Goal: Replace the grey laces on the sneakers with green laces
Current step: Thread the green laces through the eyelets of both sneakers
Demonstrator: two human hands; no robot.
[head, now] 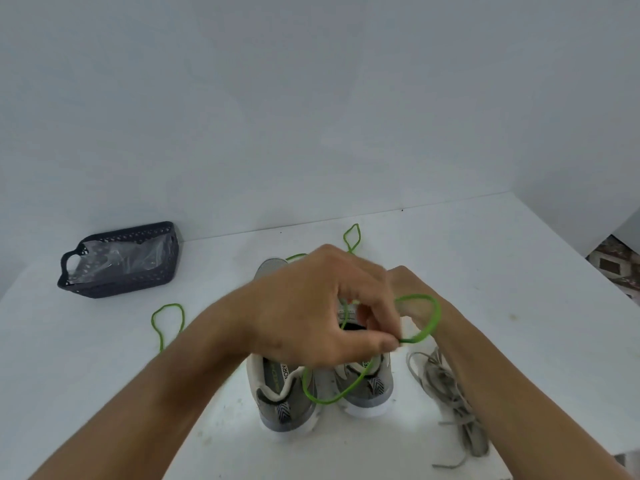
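**Hands over sneakers, green lace in the grip**

Hidden or unclear: the left hand point(311, 306) covers most of both sneakers' eyelet rows, so how far the lacing has gone cannot be told. The right hand point(412, 299) sits behind the left and is motion-blurred; only its knuckles and wrist show. Its fingers look curled near the green loop, but whether its grip holds anything cannot be told. Both forearms run off the bottom edge. Toes of the sneakers mostly hidden; only the left sneaker's toe tip shows past the knuckles.

Left hand: thumb and forefinger pinch the green lace point(424, 327) at the right of the hand, narrow grip, other fingers curled.

Green lace: thin, round, bright. One loop arches over the right wrist; another strand hangs down across the heel of the right sneaker point(367, 389) and curves back up. More green loops lie on the counter point(502, 271): one left of the forearm, one beyond the hands near the far edge.

Sneakers: grey with white soles, standing side by side, heels toward the camera. Left sneaker point(280, 396) shows a pale insole with partial lettering.

Grey laces point(450, 393): loose tangle on the counter, right of the sneakers, partly under the right forearm.

Basket point(121, 261): dark, perforated, far left, holding clear plastic.
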